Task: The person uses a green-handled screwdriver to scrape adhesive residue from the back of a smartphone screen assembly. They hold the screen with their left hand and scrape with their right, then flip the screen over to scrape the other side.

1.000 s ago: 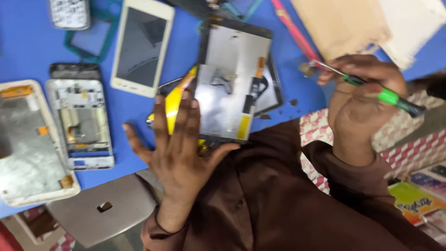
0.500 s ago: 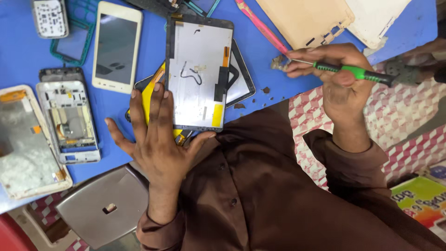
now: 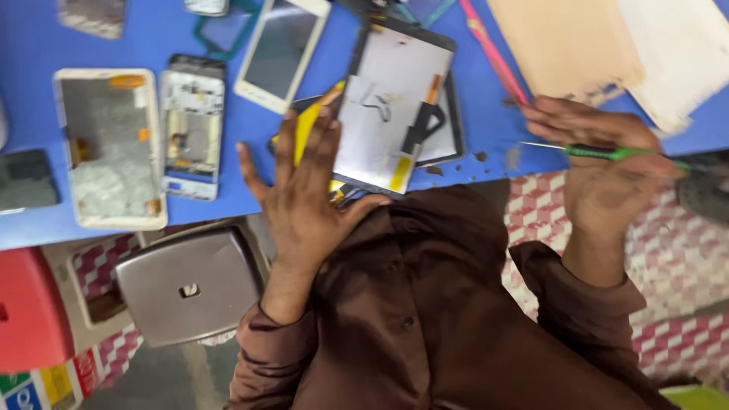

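Note:
My left hand (image 3: 304, 193) lies flat with fingers spread on the blue table's near edge, its fingertips touching the back of a silver tablet display panel (image 3: 391, 102) with black and orange ribbon cables and a yellow strip. My right hand (image 3: 604, 171) is closed around a green-handled screwdriver (image 3: 607, 152), its thin metal tip pointing left toward the panel, a short way off it. A yellow tool (image 3: 307, 125) lies partly under my left fingers.
Opened phones lie on the blue table (image 3: 30, 220): a white frame (image 3: 110, 148), a silver chassis (image 3: 192, 125), a white phone (image 3: 281, 49). A pink tool (image 3: 493, 53) and tan sheets (image 3: 569, 42) sit far right. A metal stool (image 3: 190, 285) stands below.
My right hand with the screwdriver has drawn back from the table edge toward my body. The view has shifted; my left hand stays spread on the panel.

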